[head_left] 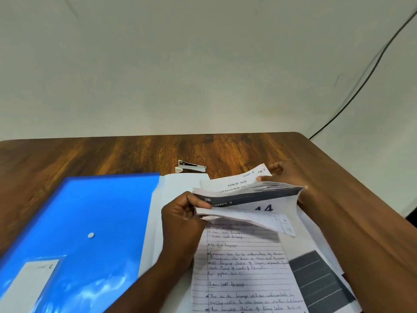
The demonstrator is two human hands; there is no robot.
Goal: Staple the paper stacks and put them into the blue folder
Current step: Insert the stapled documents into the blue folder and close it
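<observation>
Both hands hold a paper stack (246,197) above the worktop (112,152), the left hand (182,213) pinching its near-left edge, the right hand (284,175) its far corner; light and floppy, it likely needs squaring before the stapler (191,166); the blue folder (79,227) lies left.

Stapler (190,166) reachable over bare table (90,154); folder (90,222) fills left
</observation>
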